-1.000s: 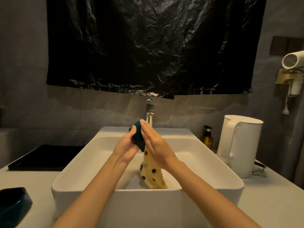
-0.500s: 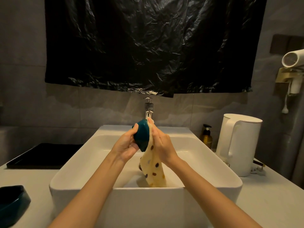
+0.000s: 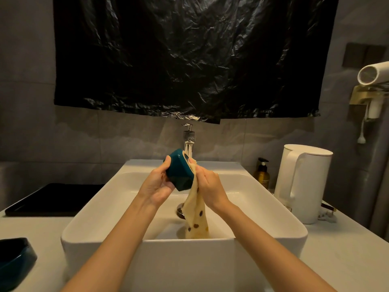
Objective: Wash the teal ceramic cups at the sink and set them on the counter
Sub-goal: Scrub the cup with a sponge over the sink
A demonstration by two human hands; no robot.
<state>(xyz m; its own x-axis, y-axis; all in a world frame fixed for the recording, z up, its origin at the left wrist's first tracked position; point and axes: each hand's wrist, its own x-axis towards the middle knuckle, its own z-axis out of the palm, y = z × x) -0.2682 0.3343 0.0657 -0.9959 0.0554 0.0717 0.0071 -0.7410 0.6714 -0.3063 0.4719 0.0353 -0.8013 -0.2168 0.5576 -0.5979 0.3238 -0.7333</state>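
Cup position: the cup (image 3: 179,170) is held tilted above the sink (image 3: 259,199), just in front of the tap (image 3: 188,142), with its mouth turned toward the right hand.
Left hand: the left hand (image 3: 156,186) grips the cup round its base and side, fingers curled.
Right hand: the right hand (image 3: 210,186) pinches the cloth (image 3: 196,220) against the cup rim; the cloth's loose end hangs down into the basin.
Stage: judged as wiping in progress. This cup is not yet set down.
Done: a second cup (image 3: 14,260) stands on the tabletop (image 3: 347,260) at the left edge of view, partly cut off. Whether it has been washed cannot be told.
Left to do: finish this cup and place it on the tabletop. Any further cups are out of view.
Water: flow from the tap cannot be told.
Tabletop: pale and smooth. It carries a black tray (image 3: 54,199) left of the sink, and a white kettle (image 3: 309,186) and a brown bottle (image 3: 262,175) right of it.
Room: grey tiled wall. A black sheet (image 3: 189,60) hangs above the tap and a dryer (image 3: 373,75) sits in a wall holder at right. The light is dim and warm.
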